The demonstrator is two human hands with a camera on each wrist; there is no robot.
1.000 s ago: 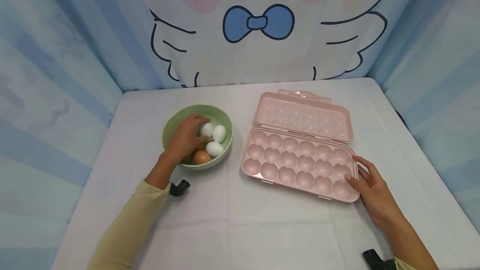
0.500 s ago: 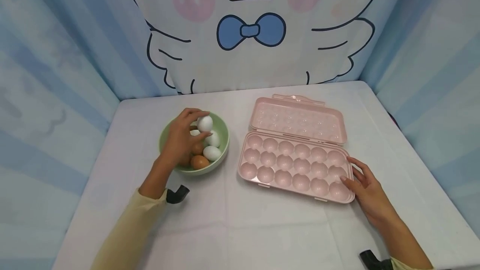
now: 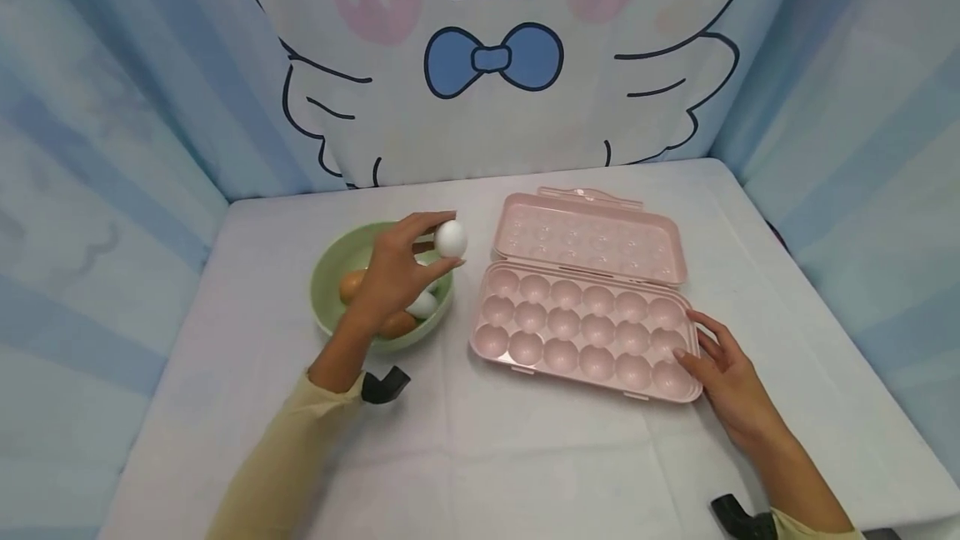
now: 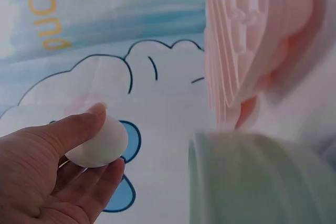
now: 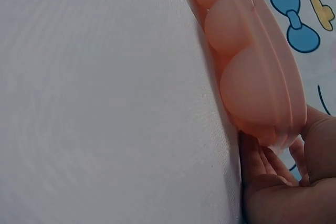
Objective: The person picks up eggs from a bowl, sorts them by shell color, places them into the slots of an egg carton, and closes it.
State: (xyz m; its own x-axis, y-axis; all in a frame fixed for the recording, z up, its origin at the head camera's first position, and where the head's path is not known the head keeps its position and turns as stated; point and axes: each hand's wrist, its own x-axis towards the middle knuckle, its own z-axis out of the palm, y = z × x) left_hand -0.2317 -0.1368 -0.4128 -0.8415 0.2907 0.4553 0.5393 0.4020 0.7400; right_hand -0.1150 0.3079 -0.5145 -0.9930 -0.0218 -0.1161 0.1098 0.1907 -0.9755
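My left hand [image 3: 393, 273] pinches a white egg [image 3: 451, 238] between thumb and fingers, above the right rim of a pale green bowl [image 3: 321, 294]. The left wrist view shows the same egg [image 4: 105, 142] between thumb and fingertips. Brown eggs [image 3: 396, 324] and white eggs [image 3: 423, 305] lie in the bowl, partly hidden by that hand. To the right, a pink egg box [image 3: 562, 323] lies open, its round pockets holding nothing. My right hand [image 3: 731, 390] grips its right end, thumb over the rim; in the right wrist view, the fingers [image 5: 252, 156] reach under the edge.
The egg box's lid [image 3: 588, 236] lies folded back behind it. A white cloth [image 3: 450, 457] covers the table. A printed curtain [image 3: 495, 123] hangs at the back, and blue curtains stand at both sides.
My left hand has lifted a white egg out of the bowl and carried it right, to above the bowl's right rim. My right hand stays on the egg box.
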